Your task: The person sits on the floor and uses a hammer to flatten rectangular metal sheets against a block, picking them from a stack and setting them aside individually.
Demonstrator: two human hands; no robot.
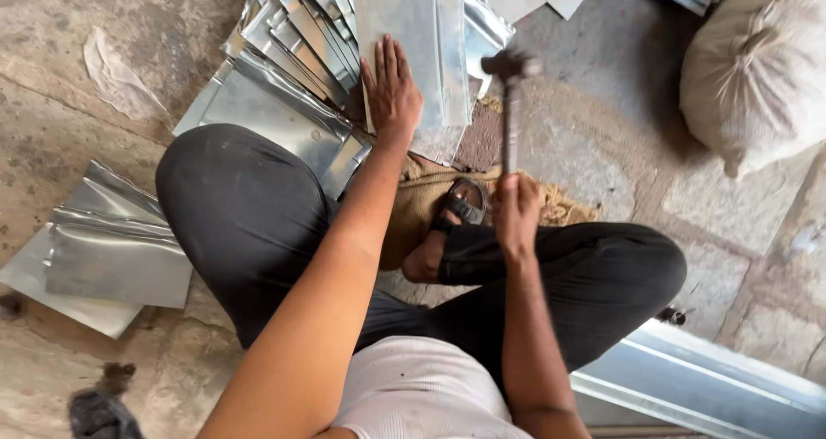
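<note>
You sit cross-legged on the stone floor [602,146] with 1 hammer [511,103] and 1 metal sheet [413,34] in play. Your left hand [391,90] lies flat on the sheet, fingers spread, its grip released — it presses, it does not clasp. Your right hand [516,211] has its grip clenched round the hammer's handle. The hammer's long axis runs almost straight away from you, head at the far end, just beside the sheet's right edge. The sheet's long axis also runs away from you. To its left lies a fanned stack of folded strips [301,34] — too overlapped to count. 2 more sheets [103,250] lie by your left knee, and 1 sack [757,69] sits far right.
</note>
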